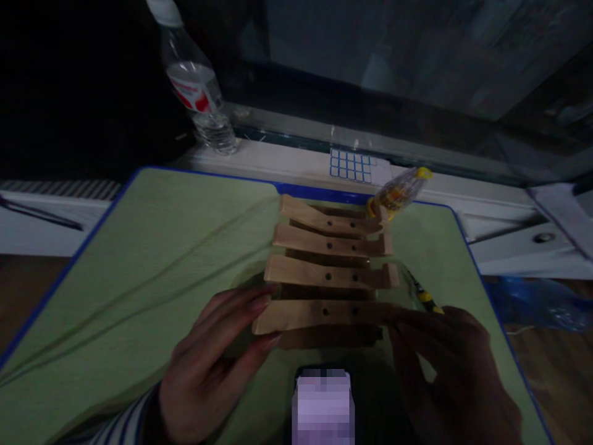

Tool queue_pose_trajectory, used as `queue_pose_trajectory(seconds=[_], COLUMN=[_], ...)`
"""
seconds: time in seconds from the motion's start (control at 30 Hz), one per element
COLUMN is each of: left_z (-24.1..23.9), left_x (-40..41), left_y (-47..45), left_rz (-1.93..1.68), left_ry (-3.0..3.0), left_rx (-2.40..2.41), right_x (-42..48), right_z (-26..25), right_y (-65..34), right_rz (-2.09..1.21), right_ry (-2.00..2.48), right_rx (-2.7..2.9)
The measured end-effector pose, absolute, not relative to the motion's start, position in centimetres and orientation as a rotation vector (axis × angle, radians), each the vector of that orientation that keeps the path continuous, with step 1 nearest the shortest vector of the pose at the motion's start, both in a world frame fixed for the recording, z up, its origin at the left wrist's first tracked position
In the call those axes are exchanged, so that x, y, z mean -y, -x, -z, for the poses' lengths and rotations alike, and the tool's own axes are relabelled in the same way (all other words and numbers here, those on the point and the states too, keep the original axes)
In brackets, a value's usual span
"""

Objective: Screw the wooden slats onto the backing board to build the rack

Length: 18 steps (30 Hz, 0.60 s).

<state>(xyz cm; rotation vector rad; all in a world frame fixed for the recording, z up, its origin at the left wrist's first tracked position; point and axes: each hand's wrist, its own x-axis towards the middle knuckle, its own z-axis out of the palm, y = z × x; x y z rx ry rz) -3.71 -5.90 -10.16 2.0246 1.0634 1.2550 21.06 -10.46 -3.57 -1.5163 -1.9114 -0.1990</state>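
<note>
Several curved wooden pieces (309, 273), each with two dark holes, stand in a row one behind another on the green table. Each has a small raised hook at its right end. My left hand (215, 358) has its thumb and fingers around the left end of the nearest wooden piece (296, 315). At that piece's right end, my right hand (451, 364) pinches it between thumb and fingers; this hand is in shadow. Just beyond the right hand lies a screwdriver (422, 295) with a yellow and black handle, partly hidden by the fingers.
A phone-like object (323, 405), pixelated, is at the near edge. Behind the row, a clear container with yellow ends (398, 193) leans at the table's back edge. A water bottle (199, 93) and a blue-lined grid sheet (350, 165) are on the white sill. The table (152, 247) has a blue rim.
</note>
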Motion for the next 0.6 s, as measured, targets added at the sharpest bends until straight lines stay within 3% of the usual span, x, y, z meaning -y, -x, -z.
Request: queue_pose_trajectory(seconds=[0.6], left_z=[11.3], left_x=[6.8], left_y=[4.8], left_rz=[-1.226], left_ry=[-1.984], left_rx=[-1.100], right_x=[10.8], right_z=[6.2], right_y=[-22.3], right_rz=[0.508], right_ry=[1.405], right_rx=[2.047])
